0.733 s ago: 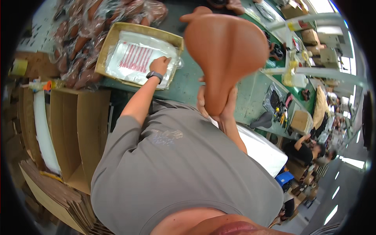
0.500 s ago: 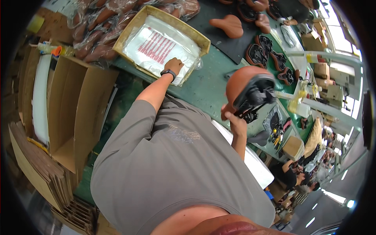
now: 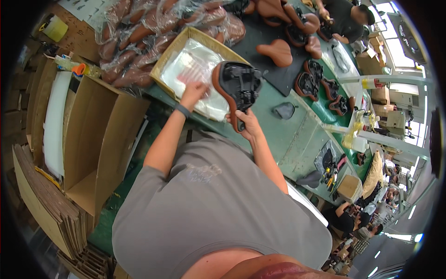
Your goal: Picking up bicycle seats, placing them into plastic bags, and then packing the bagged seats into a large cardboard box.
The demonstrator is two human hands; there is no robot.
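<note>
My right hand (image 3: 251,124) is wrapped round the narrow nose of a brown bicycle saddle (image 3: 239,86), held upright with its black underside and clamp hardware facing me. The saddle's wide end points away, beside the right rim of a shallow yellowish box (image 3: 173,46). In that box lies a stack of clear plastic bags (image 3: 188,59) with red print. Over the stack, my left hand (image 3: 193,93) has its fingers curled and pinched on a plastic bag, slightly smeared by motion. A dark band circles the left wrist.
Plastic-wrapped brown saddles (image 3: 139,35) pile up left of the box. Unwrapped saddles (image 3: 276,52) lie at the far right of the green table (image 3: 288,139). Hand tools (image 3: 331,169) sit on its right. Open cardboard cartons (image 3: 104,139) stand at left. A co-worker (image 3: 346,21) works across the table.
My right hand has brought the saddle leftward to the box and turned its underside toward me. My left hand has drawn back leftward over the bags, its fingers now curled.
</note>
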